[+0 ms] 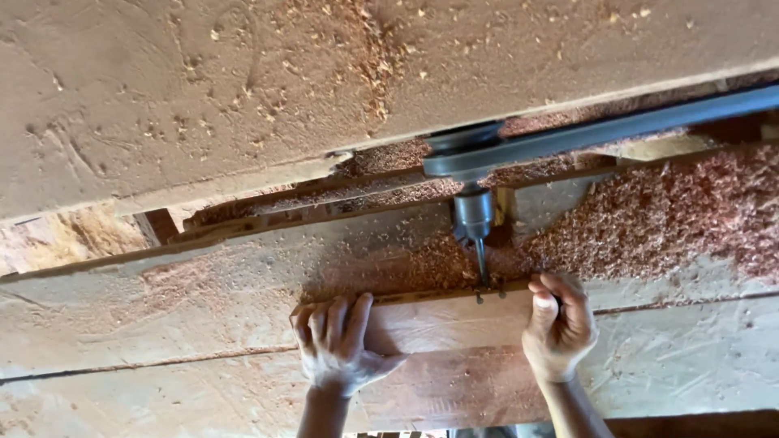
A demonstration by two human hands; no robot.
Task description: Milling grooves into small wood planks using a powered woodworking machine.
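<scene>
A reddish-brown wooden plank [442, 357] lies flat on the dusty machine table, its far edge against a spinning-type drill bit [481, 266] held in a grey metal chuck [473, 215]. My left hand [334, 345] grips the plank's far edge, fingers curled over it, left of the bit. My right hand [557, 324] clasps the same edge just right of the bit. Small holes show in the plank's edge by the bit tip.
A dark drive belt [600, 134] runs from a pulley [462, 146] above the chuck off to the right. Reddish sawdust [665, 219] is heaped right of the chuck. A wide dusty board [243, 89] spans the top. The worn table [122, 324] stretches left.
</scene>
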